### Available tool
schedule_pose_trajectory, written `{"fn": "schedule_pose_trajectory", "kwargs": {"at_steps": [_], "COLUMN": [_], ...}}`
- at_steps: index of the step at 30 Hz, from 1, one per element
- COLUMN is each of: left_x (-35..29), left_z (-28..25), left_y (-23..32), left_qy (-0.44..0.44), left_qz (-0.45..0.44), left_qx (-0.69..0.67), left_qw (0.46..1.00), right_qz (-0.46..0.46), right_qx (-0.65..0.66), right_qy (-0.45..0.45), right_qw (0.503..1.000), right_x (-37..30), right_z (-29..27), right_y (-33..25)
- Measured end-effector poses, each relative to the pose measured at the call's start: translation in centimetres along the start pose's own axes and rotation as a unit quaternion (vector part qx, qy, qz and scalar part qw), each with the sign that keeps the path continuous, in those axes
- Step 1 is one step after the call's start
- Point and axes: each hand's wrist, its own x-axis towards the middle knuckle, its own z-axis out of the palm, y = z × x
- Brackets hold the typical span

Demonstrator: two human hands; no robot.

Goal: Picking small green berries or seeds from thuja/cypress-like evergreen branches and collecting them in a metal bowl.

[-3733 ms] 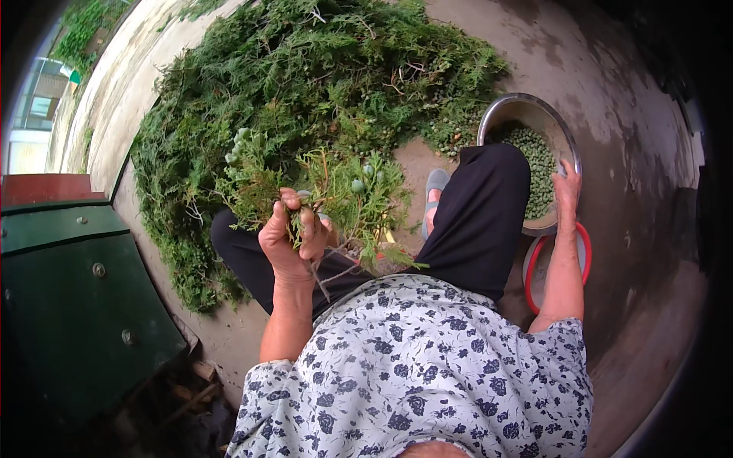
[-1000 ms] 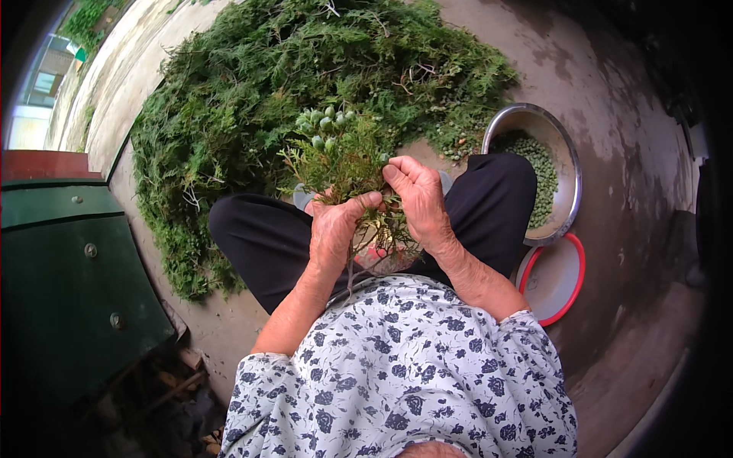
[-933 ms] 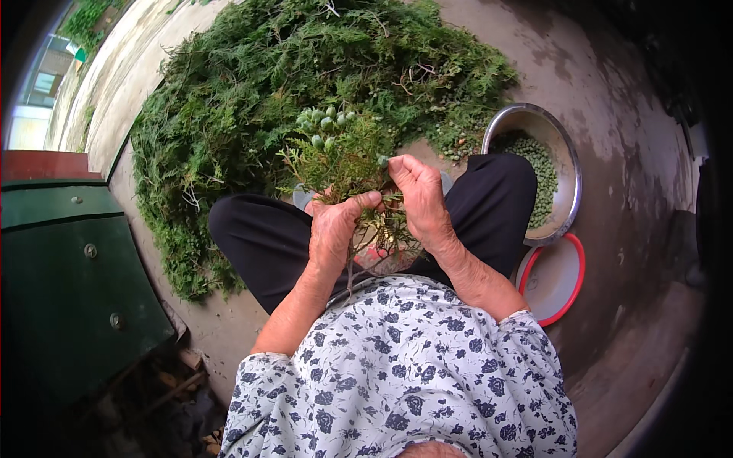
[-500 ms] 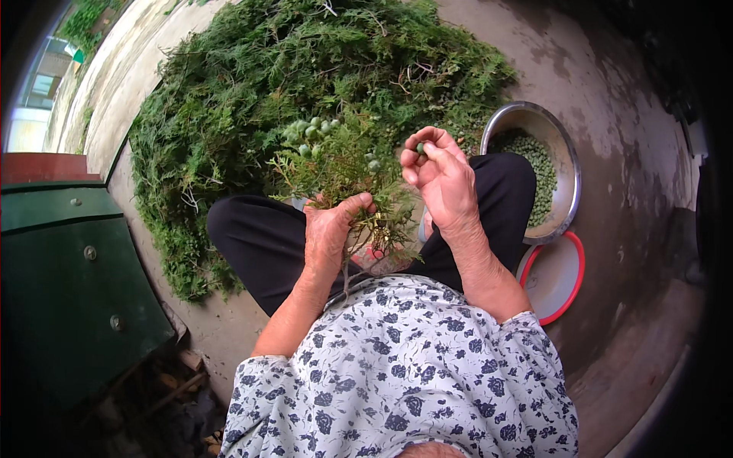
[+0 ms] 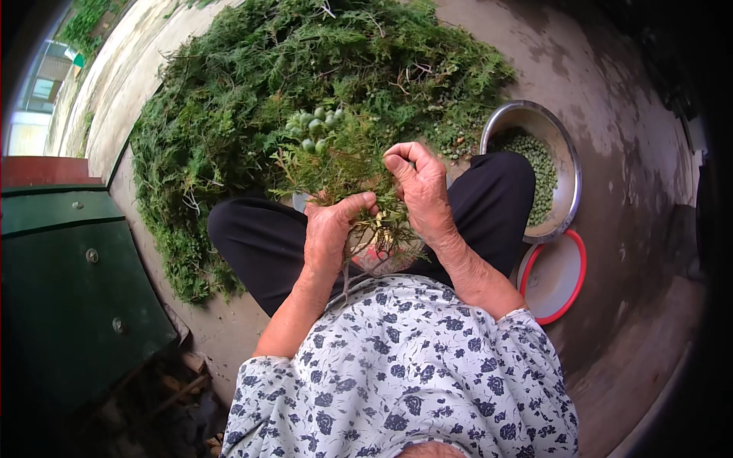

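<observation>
My left hand [image 5: 328, 233] is closed round the stems of a leafy conifer sprig [image 5: 347, 168], held upright between my bent knees. Round green cones [image 5: 314, 124] cluster at the sprig's tip, and its bare woody stem hangs down toward my shirt. At the sprig's right side is my right hand [image 5: 424, 192], thumb and fingertips pinched together by the foliage. Whatever may lie between those fingertips is hidden.
Beyond my knees spreads a large heap of cut conifer branches [image 5: 229, 99]. A steel basin [image 5: 566, 210] partly filled with small green cones [image 5: 540, 172] stands beside my right knee, with a red-rimmed basin [image 5: 550, 286] nearer me. A dark green panel [image 5: 76, 282] is at left.
My right hand, which held a green cone in its fingertips, has moved left and down to the sprig; that cone no longer shows. The left hand keeps its hold, almost still.
</observation>
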Motion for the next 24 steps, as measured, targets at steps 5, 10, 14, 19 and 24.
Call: {"fn": "schedule_pose_trajectory", "kwargs": {"at_steps": [5, 10, 14, 19, 24], "left_x": [0.0, 0.2, 0.3, 0.3, 0.5], "left_z": [-0.2, -0.9, -0.8, -0.8, -0.5], "left_y": [0.0, -0.1, -0.2, -0.3, -0.9], "left_qy": [0.002, -0.033, -0.052, -0.096, -0.088], "left_qz": [-0.026, -0.055, -0.028, -0.025, -0.018], "left_qx": [0.031, -0.138, -0.131, -0.15, -0.127], "left_qw": [0.999, 0.988, 0.99, 0.984, 0.988], "right_qz": [-0.119, 0.04, 0.135, 0.224, 0.235], "right_qx": [-0.165, 0.222, 0.301, 0.197, 0.172], "right_qy": [0.126, 0.035, -0.065, -0.19, -0.22], "right_qw": [0.971, 0.973, 0.942, 0.935, 0.931], "right_x": [1.5, 3.2, 3.7, 2.1, 2.0], "right_z": [-0.6, -2.4, -3.4, -2.1, -1.9], "right_y": [-0.3, -1.8, 0.3, -0.8, -1.3]}}
